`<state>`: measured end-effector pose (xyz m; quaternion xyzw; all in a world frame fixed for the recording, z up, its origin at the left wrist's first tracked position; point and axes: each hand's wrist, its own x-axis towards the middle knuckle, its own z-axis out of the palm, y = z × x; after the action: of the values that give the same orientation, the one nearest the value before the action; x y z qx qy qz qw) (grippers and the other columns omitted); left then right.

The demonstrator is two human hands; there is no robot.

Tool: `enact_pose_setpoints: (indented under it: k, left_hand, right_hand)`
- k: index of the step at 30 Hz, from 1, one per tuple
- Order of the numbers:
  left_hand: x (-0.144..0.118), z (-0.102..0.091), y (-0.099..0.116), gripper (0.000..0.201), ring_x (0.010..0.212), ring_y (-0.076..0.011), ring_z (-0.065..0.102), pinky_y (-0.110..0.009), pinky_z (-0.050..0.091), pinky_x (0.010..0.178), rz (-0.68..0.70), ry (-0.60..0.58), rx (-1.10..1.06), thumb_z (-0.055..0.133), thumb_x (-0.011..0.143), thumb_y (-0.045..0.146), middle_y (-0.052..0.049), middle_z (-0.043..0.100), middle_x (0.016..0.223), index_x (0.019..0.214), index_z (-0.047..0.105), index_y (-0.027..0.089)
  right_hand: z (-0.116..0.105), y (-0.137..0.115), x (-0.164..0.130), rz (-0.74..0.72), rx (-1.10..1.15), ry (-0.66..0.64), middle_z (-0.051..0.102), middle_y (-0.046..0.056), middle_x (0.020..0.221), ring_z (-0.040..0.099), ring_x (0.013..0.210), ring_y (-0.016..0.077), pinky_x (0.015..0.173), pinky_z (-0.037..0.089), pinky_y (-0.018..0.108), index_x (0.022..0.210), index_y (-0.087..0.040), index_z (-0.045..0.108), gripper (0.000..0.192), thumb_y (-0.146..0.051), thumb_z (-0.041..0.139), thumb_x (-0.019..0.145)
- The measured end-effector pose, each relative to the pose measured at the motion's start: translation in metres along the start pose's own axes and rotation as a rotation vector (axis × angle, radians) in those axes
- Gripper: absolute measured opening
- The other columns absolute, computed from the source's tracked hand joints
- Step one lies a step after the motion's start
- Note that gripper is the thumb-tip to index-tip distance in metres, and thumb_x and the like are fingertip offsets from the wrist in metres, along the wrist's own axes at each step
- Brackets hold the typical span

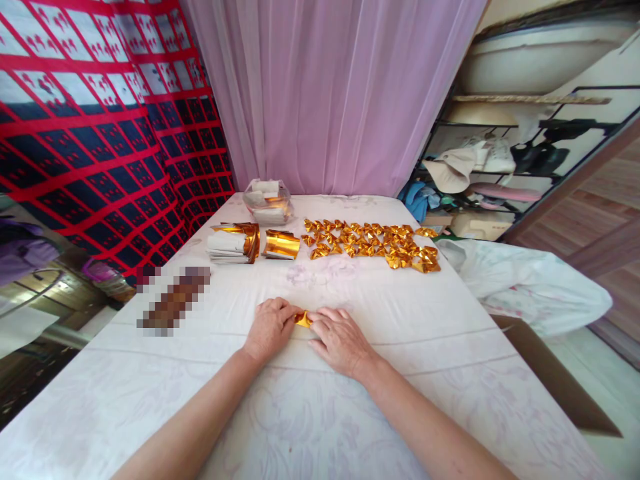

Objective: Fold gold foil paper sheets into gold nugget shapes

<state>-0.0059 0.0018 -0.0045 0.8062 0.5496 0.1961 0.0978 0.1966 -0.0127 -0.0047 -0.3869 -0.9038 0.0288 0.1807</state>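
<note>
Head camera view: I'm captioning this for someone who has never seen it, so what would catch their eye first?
Probably the spread of folded gold paper pieces shining on the white tablecloth at the far side. Next, the left hand and right hand pressed together on one small gold piece near the front. Stacks of gold sheets lie far left.

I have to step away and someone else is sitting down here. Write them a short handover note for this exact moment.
Left hand and right hand: both rest on the white tablecloth, fingers pinched together on one small gold foil piece between them.
Done: a spread of folded gold pieces lies in rows at the far side.
Left: a stack of foil sheets and a curled gold sheet sit far left, unfolded; a clear bag behind them holds more.
The piece in hand looks partly folded.
</note>
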Motion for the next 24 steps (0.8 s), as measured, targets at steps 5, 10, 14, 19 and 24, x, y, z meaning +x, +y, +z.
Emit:
enact_pose_setpoints:
  k: [5, 10, 14, 19, 24]
  left_hand:
    - [-0.004, 0.001, 0.000, 0.034, 0.089, -0.0209, 0.057, -0.038, 0.045, 0.082, 0.057, 0.002, 0.058, 0.053, 0.088, 0.015, -0.005, 0.061, 0.093, 0.113, 0.070, 0.032]
    - [-0.007, 0.002, -0.003, 0.041, 0.088, -0.0204, 0.058, -0.037, 0.047, 0.080, 0.060, 0.010, 0.061, 0.054, 0.088, 0.015, -0.004, 0.061, 0.094, 0.121, 0.066, 0.035]
    - [-0.007, 0.000, -0.006, 0.041, 0.086, -0.0195, 0.059, -0.035, 0.048, 0.077, 0.054, -0.025, 0.007, 0.051, 0.088, 0.014, -0.004, 0.062, 0.092, 0.120, 0.068, 0.034]
    - [-0.005, -0.002, -0.008, 0.044, 0.088, -0.0191, 0.059, -0.034, 0.046, 0.078, 0.061, -0.048, -0.010, 0.048, 0.088, 0.011, -0.004, 0.062, 0.094, 0.120, 0.068, 0.033]
    - [-0.008, -0.006, -0.013, 0.039, 0.093, -0.0208, 0.057, -0.036, 0.045, 0.083, 0.108, -0.074, 0.064, 0.051, 0.089, 0.014, -0.005, 0.062, 0.100, 0.119, 0.068, 0.033]
  right_hand:
    - [0.004, -0.002, -0.005, 0.044, 0.100, 0.015, 0.062, 0.008, 0.130, 0.048, 0.126, 0.0248, 0.095, 0.043, 0.042, 0.105, -0.021, 0.061, 0.018, -0.027, 0.064, 0.088]
    - [0.008, 0.000, -0.012, 0.104, 0.202, -0.015, 0.058, 0.006, 0.136, 0.044, 0.132, 0.0248, 0.099, 0.040, 0.042, 0.108, -0.023, 0.060, 0.023, -0.031, 0.065, 0.087]
    - [0.011, 0.002, -0.014, 0.111, 0.234, 0.009, 0.060, 0.003, 0.136, 0.047, 0.129, 0.0254, 0.100, 0.037, 0.042, 0.108, -0.025, 0.061, 0.020, -0.033, 0.063, 0.089]
    - [0.006, 0.005, -0.017, 0.110, 0.200, 0.000, 0.063, 0.001, 0.132, 0.046, 0.129, 0.0270, 0.101, 0.035, 0.045, 0.112, -0.027, 0.063, 0.021, -0.031, 0.060, 0.091]
    - [0.001, 0.006, -0.018, 0.064, 0.146, 0.023, 0.066, 0.003, 0.126, 0.048, 0.126, 0.0262, 0.100, 0.033, 0.045, 0.115, -0.026, 0.065, 0.025, -0.022, 0.054, 0.093]
